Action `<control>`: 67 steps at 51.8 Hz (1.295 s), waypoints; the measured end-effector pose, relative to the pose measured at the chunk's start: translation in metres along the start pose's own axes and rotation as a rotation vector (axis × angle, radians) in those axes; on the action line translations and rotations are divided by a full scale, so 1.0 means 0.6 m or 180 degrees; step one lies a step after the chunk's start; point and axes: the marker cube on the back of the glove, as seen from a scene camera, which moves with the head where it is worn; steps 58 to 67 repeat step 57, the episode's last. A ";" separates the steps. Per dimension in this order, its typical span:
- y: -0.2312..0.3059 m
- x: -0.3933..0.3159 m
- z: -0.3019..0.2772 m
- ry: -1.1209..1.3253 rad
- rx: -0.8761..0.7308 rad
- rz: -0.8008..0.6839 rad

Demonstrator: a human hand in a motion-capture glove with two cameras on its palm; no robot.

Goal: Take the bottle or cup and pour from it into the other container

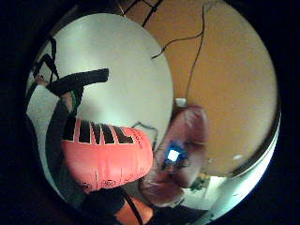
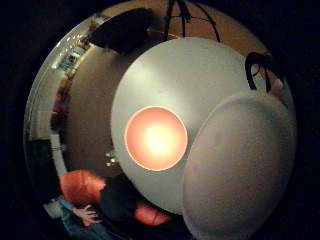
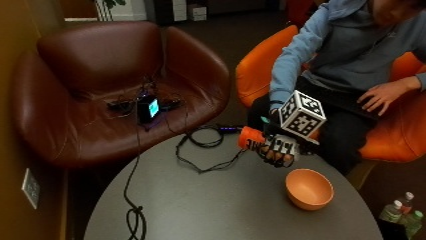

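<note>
Now one gloved hand (image 3: 278, 148) grips one bottle (image 3: 251, 138) near one bowl (image 3: 309, 188).

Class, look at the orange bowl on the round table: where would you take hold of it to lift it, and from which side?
Grip the orange bowl at its rim, coming from above on the side nearest the gloved right hand. It stands upright with its mouth open and its walls curve outward, so the rim is the graspable edge; that hand already holds an orange bottle.

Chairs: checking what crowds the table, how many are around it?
2: a brown chair holding cables, and an orange chair where the person sits. More may be out of view.
</note>
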 end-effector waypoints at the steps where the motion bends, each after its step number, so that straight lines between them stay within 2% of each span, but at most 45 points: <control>1: 0.000 -0.005 -0.002 0.0136 -0.0021 -0.0030; 11: -0.007 -0.061 -0.018 0.1130 -0.0240 -0.0324; 24: -0.018 -0.121 -0.019 0.1820 -0.0473 -0.0581; 67: -0.021 -0.130 -0.023 0.1804 -0.0564 -0.0481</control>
